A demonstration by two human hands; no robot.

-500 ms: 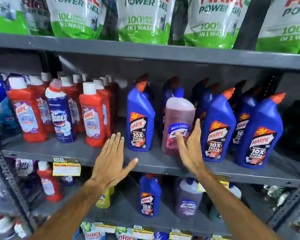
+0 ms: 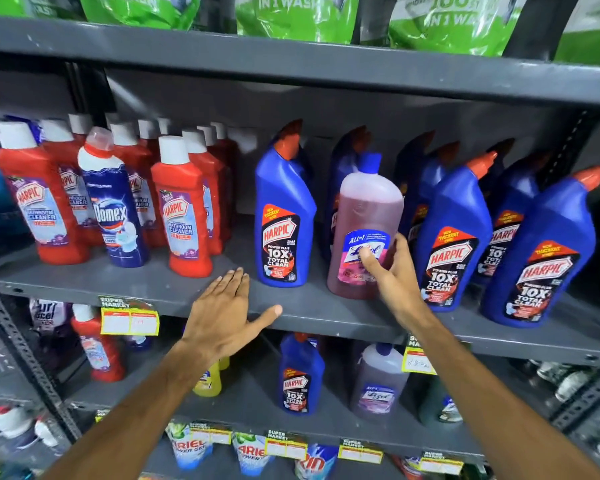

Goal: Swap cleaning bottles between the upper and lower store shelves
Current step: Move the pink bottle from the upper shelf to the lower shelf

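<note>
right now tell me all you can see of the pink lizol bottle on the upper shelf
The pink Lizol bottle is translucent plastic, filled with pinkish-red liquid, with a blue cap and a blue-and-pink label. It stands about upright on the grey upper shelf between blue Harpic bottles. The right hand wraps its lower part, thumb across the label.

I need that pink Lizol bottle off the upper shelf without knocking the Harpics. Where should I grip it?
Grip the pink Lizol bottle around its labelled lower body, coming from the front, as the right hand does. It stands upright, and blue Harpic bottles crowd both sides.
</note>
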